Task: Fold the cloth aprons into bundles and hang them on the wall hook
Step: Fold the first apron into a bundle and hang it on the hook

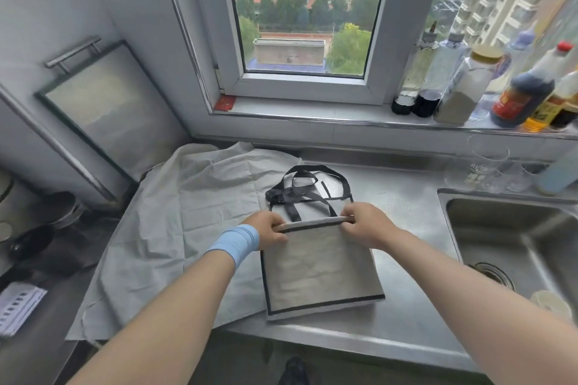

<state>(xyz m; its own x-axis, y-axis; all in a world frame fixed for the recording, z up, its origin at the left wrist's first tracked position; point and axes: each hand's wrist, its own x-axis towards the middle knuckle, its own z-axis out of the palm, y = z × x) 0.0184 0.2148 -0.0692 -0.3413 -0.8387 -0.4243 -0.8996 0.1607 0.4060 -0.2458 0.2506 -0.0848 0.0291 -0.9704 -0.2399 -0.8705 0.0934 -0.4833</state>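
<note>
A beige apron with black trim [319, 272] lies folded into a rectangle on the steel counter [403, 216]. Its black straps [300, 191] are bunched in loops at the far end. My left hand [269, 230], with a blue band on the wrist, pinches the left end of a raised fold across the apron. My right hand [364, 225] pinches the right end of the same fold. A second, pale white cloth apron [175, 228] lies spread and creased to the left, partly under the beige one. No wall hook is in view.
A steel sink [513, 247] lies to the right, with glasses [484, 166] behind it. Bottles and jars [488, 91] line the windowsill. A framed board with a handle [103, 109] leans on the left wall. Dark cookware [40, 228] sits at far left.
</note>
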